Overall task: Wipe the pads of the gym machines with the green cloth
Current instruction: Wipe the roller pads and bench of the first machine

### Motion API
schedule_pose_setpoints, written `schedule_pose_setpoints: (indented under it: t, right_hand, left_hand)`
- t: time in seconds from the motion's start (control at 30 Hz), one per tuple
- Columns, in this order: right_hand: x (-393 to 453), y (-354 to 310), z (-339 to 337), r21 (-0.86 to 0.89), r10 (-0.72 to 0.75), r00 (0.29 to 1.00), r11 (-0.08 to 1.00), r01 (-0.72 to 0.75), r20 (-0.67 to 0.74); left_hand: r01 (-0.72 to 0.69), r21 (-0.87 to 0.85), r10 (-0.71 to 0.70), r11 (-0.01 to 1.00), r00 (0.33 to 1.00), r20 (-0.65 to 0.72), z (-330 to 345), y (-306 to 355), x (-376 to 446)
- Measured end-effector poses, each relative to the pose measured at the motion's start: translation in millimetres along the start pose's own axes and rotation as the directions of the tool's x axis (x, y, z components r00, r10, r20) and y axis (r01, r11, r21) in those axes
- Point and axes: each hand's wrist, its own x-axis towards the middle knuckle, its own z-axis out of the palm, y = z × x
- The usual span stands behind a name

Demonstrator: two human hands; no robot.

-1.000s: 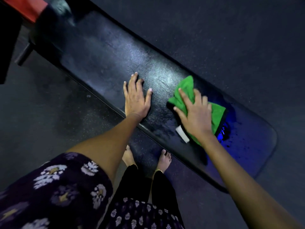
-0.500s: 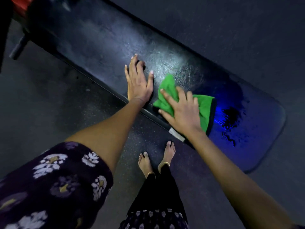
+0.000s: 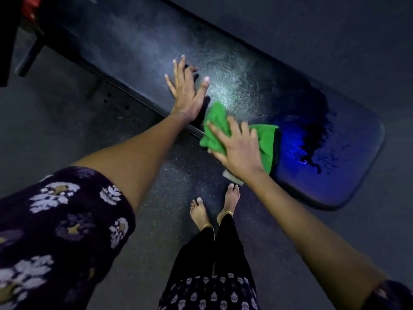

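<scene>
Now | right hand (image 3: pixel 238 151) flat grip presses green cloth (image 3: pixel 264 142) underneath | left hand (image 3: pixel 186 92) spread on pad (image 3: pixel 138 50)

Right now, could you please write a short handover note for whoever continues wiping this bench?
Left hand: open, flat on the bench pad, bracing.
Right hand: fingers spread, pressing the green cloth onto the pad's near edge.
Done: cannot tell; a dark wet patch lies right of the cloth.
Left: apparently that patch, the far end near the red frame, and other machines' pads.

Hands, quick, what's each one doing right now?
Left hand: open, flat on the bench pad.
Right hand: open, fingers spread, pressing the green cloth onto the pad.
</scene>
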Motion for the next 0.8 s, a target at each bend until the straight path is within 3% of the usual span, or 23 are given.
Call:
schedule_pose_setpoints:
  t: [0.07,0.1,0.13,0.2,0.27,0.33,0.47,0.6,0.67,0.73,0.8]
  right_hand:
    - [-29.3,20.9,4.4,-0.079,-0.158,0.987,0.984,0.159,0.011]
    - [-40.3,35.1,4.4,-0.082,-0.169,0.986,0.982,0.168,0.001]
    - [-47.9,48.3,0.4,-0.052,-0.116,0.993,0.992,0.115,-0.017]
    - [-47.0,63.1,-11.3,0.057,0.143,0.988,0.988,-0.140,-0.049]
    - [-27.3,58.1,-18.1,0.110,0.396,0.918,0.914,-0.391,-0.029]
    - [-8.8,36.8,-19.9,0.080,0.447,0.894,0.891,-0.447,0.010]
    - [-20.8,25.4,-11.2,0.017,0.105,0.994,0.994,-0.105,0.032]
    - [-69.8,75.9,-5.6,-0.011,-0.186,0.982,0.982,0.187,0.024]
    - [-78.3,102.3,-11.2,0.052,-0.096,0.995,0.994,0.096,-0.011]
    - [-67.1,112.2,-19.4,0.128,0.172,0.983,0.978,-0.163,-0.062]
    - [-46.3,101.2,-22.2,0.135,0.390,0.919,0.915,-0.380,-0.052]
  left_hand:
    - [-0.015,0.065,0.011,0.998,0.998,0.056,-0.9,3.3,-1.8]
    - [-0.041,0.113,0.030,0.993,0.995,0.095,-1.4,3.6,-3.1]
    - [-0.081,0.163,0.059,0.983,0.989,0.136,-1.8,3.0,-4.9]
    - [-0.172,0.251,0.120,0.953,0.970,0.212,-2.4,0.5,-7.8]
    - [-0.200,0.308,0.126,0.930,0.962,0.244,-3.1,1.0,-8.6]
    - [-0.150,0.326,0.074,0.934,0.970,0.232,-1.5,4.2,-9.0]
    - [-0.080,0.325,0.013,0.942,0.979,0.204,4.4,12.8,-17.1]
    - [-0.147,0.397,0.058,0.906,0.972,0.227,10.0,16.9,-31.3]
    - [-0.152,0.447,0.055,0.882,0.973,0.222,12.2,18.9,-31.7]
    - [-0.123,0.489,0.026,0.864,0.980,0.199,14.7,21.0,-33.0]
    - [-0.079,0.496,-0.007,0.864,0.986,0.169,19.6,25.2,-37.6]
